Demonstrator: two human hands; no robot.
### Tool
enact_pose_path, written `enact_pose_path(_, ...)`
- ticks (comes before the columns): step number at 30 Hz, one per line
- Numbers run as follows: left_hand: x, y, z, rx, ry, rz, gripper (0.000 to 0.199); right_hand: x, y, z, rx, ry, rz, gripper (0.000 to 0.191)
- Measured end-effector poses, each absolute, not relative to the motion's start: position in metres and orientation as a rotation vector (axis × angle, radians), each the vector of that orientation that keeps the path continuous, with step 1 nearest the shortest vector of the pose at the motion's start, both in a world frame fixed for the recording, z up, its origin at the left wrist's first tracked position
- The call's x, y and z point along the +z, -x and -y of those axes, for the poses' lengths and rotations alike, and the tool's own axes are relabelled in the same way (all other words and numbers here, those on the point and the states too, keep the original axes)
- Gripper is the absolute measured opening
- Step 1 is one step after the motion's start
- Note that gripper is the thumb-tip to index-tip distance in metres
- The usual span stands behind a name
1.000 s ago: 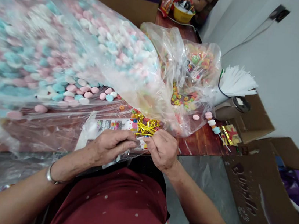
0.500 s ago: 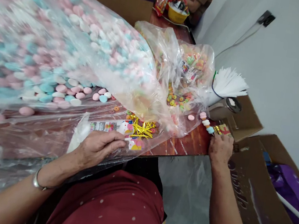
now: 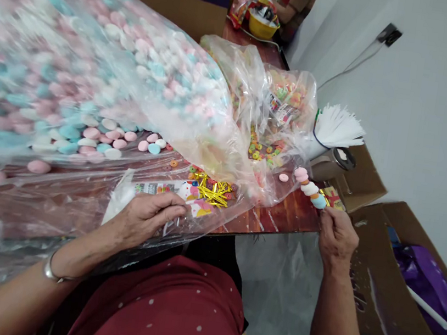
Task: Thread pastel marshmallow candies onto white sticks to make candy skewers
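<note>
My right hand (image 3: 338, 238), closed at the table's right front edge, grips the lower end of a marshmallow skewer (image 3: 310, 188). Pink, white and blue marshmallows with small orange rings between them are threaded on it, and it tilts up and left. My left hand (image 3: 152, 214) pinches the edge of a printed plastic bag (image 3: 200, 208), thumb against forefinger. Just beyond the bag lies a pile of gold twist ties (image 3: 214, 189). Loose ring candies (image 3: 173, 163) are scattered near the ties.
A huge clear bag of marshmallows (image 3: 97, 61) covers the left of the table (image 3: 283, 215). Behind stand a bag of ring candies (image 3: 292, 91), a bundle of white sticks (image 3: 339, 127) and a metal cup (image 3: 328, 163). Cardboard boxes (image 3: 369, 227) stand right. Someone's arm (image 3: 287, 13) shows far back.
My right hand has lifted the marshmallow skewer slightly and moved right and towards me. My left hand has shifted slightly left with the printed bag.
</note>
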State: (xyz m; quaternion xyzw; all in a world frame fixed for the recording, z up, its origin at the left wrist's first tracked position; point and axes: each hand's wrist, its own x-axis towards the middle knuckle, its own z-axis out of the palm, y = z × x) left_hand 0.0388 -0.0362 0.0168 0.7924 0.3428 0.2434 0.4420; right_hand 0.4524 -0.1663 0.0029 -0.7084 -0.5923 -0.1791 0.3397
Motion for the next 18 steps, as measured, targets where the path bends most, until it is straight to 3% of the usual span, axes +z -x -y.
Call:
enact_pose_path(3,0.017,-0.038,0.035,0.602,-1.946,-0.849,0.026,0.02,-0.418,0.162,-0.298,1.658,1.667,0.012)
enact_pose_path(8,0.014,-0.03,0.033,0.6,-1.868,-0.842,0.025,0.044,-0.367,0.145,-0.089,1.402,1.959,0.027)
enact_pose_path(18,0.004,-0.016,0.03,0.495,-1.602,-0.773,0.03,0.053,-0.342,0.117,-0.239,1.278,2.274,0.027)
